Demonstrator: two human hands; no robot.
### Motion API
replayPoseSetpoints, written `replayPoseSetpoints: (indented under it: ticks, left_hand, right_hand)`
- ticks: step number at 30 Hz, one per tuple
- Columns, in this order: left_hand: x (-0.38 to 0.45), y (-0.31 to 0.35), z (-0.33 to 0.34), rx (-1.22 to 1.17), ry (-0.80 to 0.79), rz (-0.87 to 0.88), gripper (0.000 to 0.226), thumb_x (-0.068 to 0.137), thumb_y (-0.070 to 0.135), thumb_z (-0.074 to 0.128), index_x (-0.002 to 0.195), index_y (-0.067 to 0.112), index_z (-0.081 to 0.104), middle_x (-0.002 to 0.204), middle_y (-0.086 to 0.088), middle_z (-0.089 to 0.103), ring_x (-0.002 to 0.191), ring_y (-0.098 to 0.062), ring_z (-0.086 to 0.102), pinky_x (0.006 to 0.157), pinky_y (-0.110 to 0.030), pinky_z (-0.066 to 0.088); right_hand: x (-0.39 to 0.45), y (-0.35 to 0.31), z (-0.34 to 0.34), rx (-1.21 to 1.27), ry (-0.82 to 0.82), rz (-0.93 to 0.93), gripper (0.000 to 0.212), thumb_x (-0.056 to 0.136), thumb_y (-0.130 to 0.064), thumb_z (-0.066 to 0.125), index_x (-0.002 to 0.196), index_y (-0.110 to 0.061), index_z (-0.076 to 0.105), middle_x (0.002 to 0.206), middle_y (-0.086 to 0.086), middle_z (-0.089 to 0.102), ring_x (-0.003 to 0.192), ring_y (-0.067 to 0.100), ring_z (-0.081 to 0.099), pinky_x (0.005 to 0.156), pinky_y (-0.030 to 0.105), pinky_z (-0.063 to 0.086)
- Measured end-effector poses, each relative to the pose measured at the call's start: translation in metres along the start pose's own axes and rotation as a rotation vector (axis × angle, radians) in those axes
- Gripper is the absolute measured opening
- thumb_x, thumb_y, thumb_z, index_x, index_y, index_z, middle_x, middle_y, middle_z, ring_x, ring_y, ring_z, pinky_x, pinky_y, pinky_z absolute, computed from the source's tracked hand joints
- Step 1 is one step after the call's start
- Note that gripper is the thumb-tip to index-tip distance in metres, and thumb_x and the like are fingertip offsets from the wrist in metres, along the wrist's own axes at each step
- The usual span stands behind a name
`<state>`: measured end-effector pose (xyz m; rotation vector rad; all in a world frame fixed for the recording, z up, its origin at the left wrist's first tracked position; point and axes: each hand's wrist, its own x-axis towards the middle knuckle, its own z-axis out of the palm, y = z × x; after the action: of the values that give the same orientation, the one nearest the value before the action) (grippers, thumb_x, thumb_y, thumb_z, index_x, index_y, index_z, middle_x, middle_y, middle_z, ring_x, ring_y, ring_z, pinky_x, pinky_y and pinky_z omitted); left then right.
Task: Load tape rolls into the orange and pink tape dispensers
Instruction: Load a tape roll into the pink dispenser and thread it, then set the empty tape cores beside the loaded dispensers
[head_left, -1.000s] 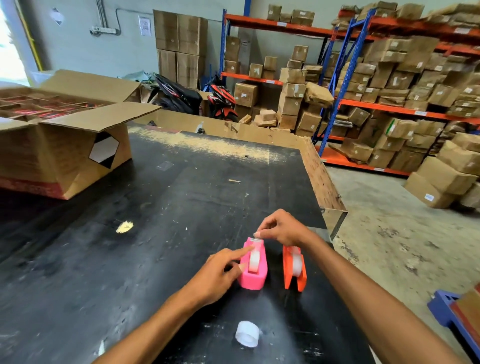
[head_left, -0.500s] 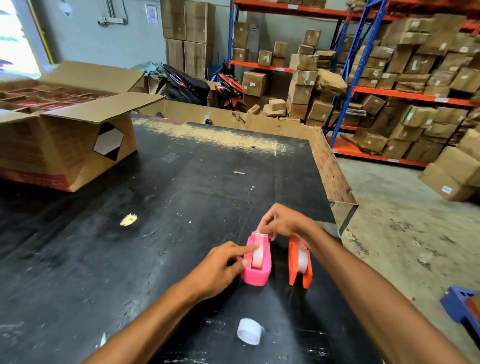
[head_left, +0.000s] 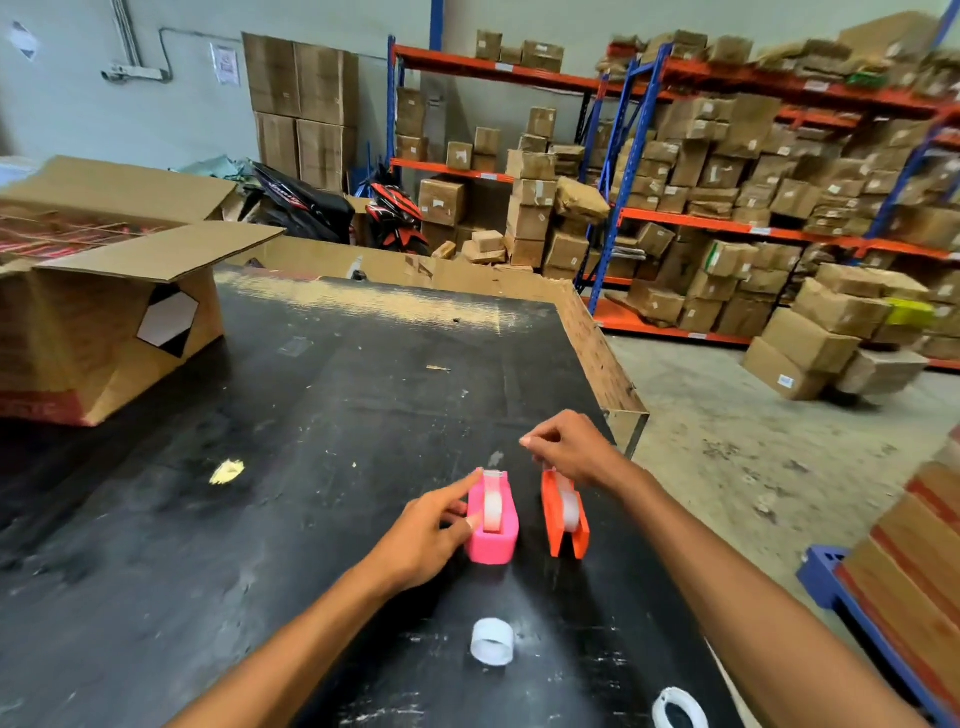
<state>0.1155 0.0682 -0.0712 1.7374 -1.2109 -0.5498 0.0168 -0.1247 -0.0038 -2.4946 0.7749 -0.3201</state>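
Centrally, near the 6 o'clock edge of the black table (head_left: 322, 415), the pink dispenser (head_left: 493, 525) and the orange dispenser (head_left: 563, 519) stood side by side with a narrow gap between them, each carrying a clear tape roll in its slot. The left hand (head_left: 421, 540) lay against the pink dispenser's 9 o'clock side, index finger stretched to its far tip and thumb on its flank, steadying rather than wrapping it. The right hand (head_left: 569, 447) hovered at the orange dispenser's 12 o'clock end, fingers curled together as if pinching; whether any tape sat between them could not be told.

A spare tape roll (head_left: 492, 640) stood on the table at 6 o'clock from the dispensers, well apart from them, and a thin white ring (head_left: 679, 709) lay at 5 o'clock by the bottom edge. The table's right edge ran close beside the orange dispenser, with a raised cardboard rim (head_left: 597, 343) along it farther back at 1 o'clock; the concrete floor (head_left: 737, 431) lay beyond. Toward 10 and 11 o'clock the tabletop was open, holding only a yellowish scrap (head_left: 227, 471), up to an open cardboard box (head_left: 104, 322) at 10 o'clock.

That box bore a black-and-white diamond label (head_left: 167, 320) and a red band whose printing was unreadable. Labels on the cartons on the shelving (head_left: 727, 228) at 1 to 2 o'clock were too small to read.
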Motion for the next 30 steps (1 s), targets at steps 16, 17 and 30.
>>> replayPoseSetpoints:
  ticks: [16,17,30]
  left_hand:
    - [0.002,0.004,0.005,-0.044,0.096,-0.143,0.053,0.091,0.021,0.057,0.141,0.026,0.041,0.105,-0.005,0.059,0.092,-0.017,0.058,0.097,-0.032,0.046]
    - [-0.001,0.005,0.006,0.003,0.119,-0.139,0.053,0.091,0.022,0.058,0.141,0.024,0.042,0.110,-0.006,0.057,0.097,-0.020,0.058,0.096,-0.029,0.043]
    - [-0.082,0.046,0.029,0.315,0.123,-0.057,0.029,0.085,0.036,0.064,0.108,0.019,0.072,0.108,0.003,0.069,0.105,-0.015,0.063,0.091,-0.029,0.048]
  right_hand:
    - [-0.092,0.016,0.003,-0.042,0.039,0.053,0.038,0.087,-0.023,0.059,0.125,-0.021,0.060,0.104,0.017,0.067,0.080,0.022,0.061,0.079,0.034,0.049]
    - [-0.096,0.018,0.001,-0.039,0.043,0.041,0.036,0.087,-0.023,0.059,0.124,-0.021,0.061,0.106,0.016,0.066,0.081,0.024,0.063,0.080,0.035,0.049]
    - [-0.223,0.047,-0.023,0.002,-0.052,0.080,0.046,0.089,-0.035,0.061,0.133,-0.027,0.051,0.125,0.007,0.059,0.114,0.020,0.057,0.094,0.031,0.045]
